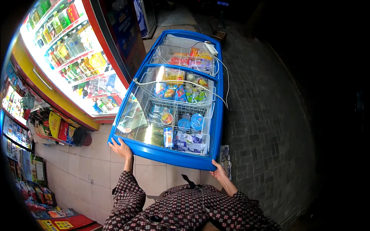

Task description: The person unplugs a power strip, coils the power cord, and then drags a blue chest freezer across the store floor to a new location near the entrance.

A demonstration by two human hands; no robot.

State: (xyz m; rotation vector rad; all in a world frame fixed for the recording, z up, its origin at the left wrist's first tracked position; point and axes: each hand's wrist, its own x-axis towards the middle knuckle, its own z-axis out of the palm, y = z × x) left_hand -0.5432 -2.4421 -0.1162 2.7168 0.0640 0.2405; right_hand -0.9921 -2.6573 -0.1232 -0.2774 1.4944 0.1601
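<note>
My left hand (pixel 121 148) lies spread on the near left corner of the blue chest freezer (pixel 181 158); my right hand (pixel 219 171) curls round its near right corner. Beyond, packets fill its wire baskets (pixel 169 106), with a lit drinks fridge (pixel 73 57) left.
</note>
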